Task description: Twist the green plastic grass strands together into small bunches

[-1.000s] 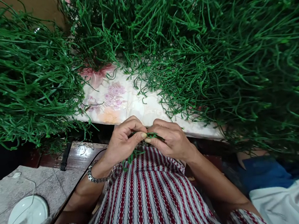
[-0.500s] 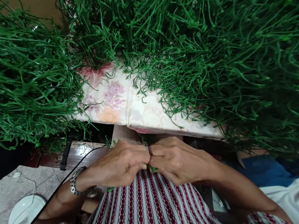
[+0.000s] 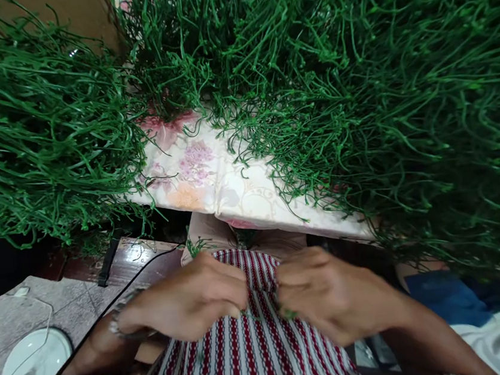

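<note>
My left hand (image 3: 186,300) and my right hand (image 3: 330,296) hover over my lap, above a red-and-white striped garment (image 3: 251,356). Both are blurred by motion, with fingers curled inward. A small bit of green stem (image 3: 287,314) shows at the right hand's fingertips; whether the left hand holds anything is hidden. The hands are a little apart. A metal bracelet (image 3: 121,328) is on my left wrist. Big heaps of thin green stems (image 3: 357,97) lie on the table in front of me.
A floral tablecloth (image 3: 213,179) covers the table, with another green heap (image 3: 37,145) at the left. A white round dish (image 3: 31,369) sits on the tiled floor lower left. Blue and white cloth (image 3: 483,329) lies lower right. A black cable (image 3: 146,268) runs by my left arm.
Both hands have dropped from the table edge toward my lap and drawn apart. They were touching around a green stem before; now a gap shows between them.
</note>
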A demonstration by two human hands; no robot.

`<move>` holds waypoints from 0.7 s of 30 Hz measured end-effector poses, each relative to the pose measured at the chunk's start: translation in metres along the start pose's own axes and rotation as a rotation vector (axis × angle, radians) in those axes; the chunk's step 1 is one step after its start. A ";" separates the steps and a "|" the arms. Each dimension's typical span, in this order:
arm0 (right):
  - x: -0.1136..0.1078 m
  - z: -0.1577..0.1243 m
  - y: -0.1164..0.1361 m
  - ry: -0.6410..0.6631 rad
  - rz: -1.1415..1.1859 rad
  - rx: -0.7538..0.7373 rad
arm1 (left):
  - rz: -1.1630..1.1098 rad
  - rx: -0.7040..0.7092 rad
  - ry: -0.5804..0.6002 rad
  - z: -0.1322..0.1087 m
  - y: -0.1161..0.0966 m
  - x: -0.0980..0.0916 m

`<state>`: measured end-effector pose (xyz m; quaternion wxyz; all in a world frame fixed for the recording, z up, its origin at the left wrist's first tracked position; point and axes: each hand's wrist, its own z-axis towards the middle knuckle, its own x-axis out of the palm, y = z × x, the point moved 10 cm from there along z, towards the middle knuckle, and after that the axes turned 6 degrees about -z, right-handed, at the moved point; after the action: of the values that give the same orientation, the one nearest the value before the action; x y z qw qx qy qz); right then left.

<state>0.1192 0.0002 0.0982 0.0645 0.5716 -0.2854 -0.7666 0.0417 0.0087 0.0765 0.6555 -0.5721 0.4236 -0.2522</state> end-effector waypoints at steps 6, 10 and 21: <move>-0.037 -0.016 -0.047 -0.319 -0.047 0.299 | -0.624 -0.158 -0.605 -0.005 0.049 -0.054; -0.033 0.000 -0.061 -0.567 0.042 0.331 | -1.081 -0.185 -0.765 0.020 0.083 -0.042; 0.013 0.014 -0.090 -0.668 0.241 0.629 | -1.091 -0.137 -0.978 0.028 0.095 -0.035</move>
<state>0.1228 0.0748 0.0440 -0.1185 0.2485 -0.5731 -0.7718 0.0330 0.0734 -0.0055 0.5135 -0.7884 -0.2474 -0.2313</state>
